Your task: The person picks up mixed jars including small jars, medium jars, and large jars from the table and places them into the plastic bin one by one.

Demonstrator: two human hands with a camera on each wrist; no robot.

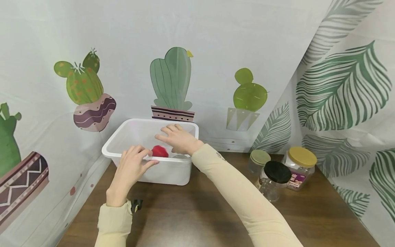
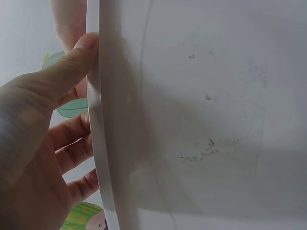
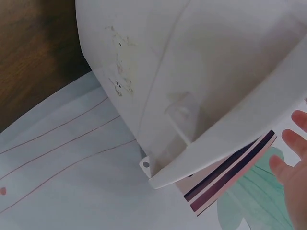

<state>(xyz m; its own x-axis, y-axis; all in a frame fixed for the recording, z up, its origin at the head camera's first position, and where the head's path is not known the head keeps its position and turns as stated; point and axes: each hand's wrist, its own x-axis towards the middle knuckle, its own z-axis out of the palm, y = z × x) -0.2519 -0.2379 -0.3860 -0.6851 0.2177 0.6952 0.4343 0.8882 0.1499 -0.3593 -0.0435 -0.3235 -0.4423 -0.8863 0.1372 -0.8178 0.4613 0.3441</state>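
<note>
A white plastic bin [image 1: 165,169] stands at the back of the table. Inside it, near the front wall, lies a red thing [image 1: 159,151]; its kind is not clear. Beside that shows part of a clear or whitish object [image 1: 180,156], mostly hidden. My left hand [image 1: 132,168] is at the front rim, its loosely bent fingers on the inner side. In the left wrist view the thumb [image 2: 79,55] touches the rim [image 2: 96,100]. Over the bin's right part hovers my right hand [image 1: 177,139], fingers spread and apart from the red thing.
To the right stand several clear jars: one with a pale green lid [image 1: 260,157], one with a black lid [image 1: 277,171] and a labelled one with a yellow lid [image 1: 301,156]. A cactus-print cloth [image 1: 213,61] hangs behind the brown wooden table [image 1: 185,219].
</note>
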